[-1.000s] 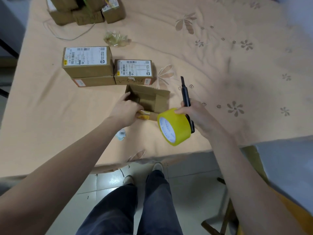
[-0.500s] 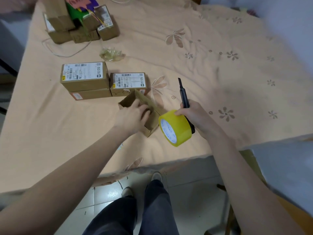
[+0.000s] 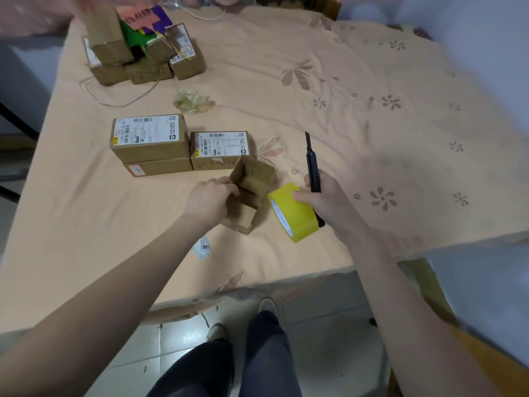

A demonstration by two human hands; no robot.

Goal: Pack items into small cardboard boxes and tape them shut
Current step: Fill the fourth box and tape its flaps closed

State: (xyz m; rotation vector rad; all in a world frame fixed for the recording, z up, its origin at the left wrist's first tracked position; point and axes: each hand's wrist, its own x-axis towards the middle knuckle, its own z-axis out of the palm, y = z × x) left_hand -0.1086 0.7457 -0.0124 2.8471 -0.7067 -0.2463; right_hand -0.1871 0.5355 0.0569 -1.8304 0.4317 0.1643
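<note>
1. Turned since 1.0 s ago: small open box point(image 3: 252, 193) swung round under the left hand, mouth now facing up and right, flaps still spread; tape roll and knife kept in the right hand throughout.
2. Far left: cluster of taped boxes point(image 3: 143, 57) with coloured paper on top, thin cord trailing nearby.
3. Left of centre: 2 labelled parcels stacked point(image 3: 150, 141), with 1 more labelled parcel point(image 3: 220, 150) touching their right side, all sealed.
4. Left hand point(image 3: 211, 200): fingers curled over the near-left wall of the open box, gripping it against the peach tablecloth point(image 3: 372, 124).
5. Open box: near the table's near edge, just near of the single parcel and just left of the tape. Judged light and thin-walled, easy to crush; best held by opposite side walls near the corners, not by the loose flaps. Contents not discernible.
6. Loose barcode sticker point(image 3: 202, 248) lying on the cloth near of the box.
7. Yellow tape roll point(image 3: 294, 213): stiff ring, judged light, slick on the outer face; thumb on the outside is secure enough.
8. Right hand point(image 3: 323, 199): closed round both the roll and a black utility knife point(image 3: 312, 164), blade end pointing far; awkward double load, risk of dropping 1.
</note>
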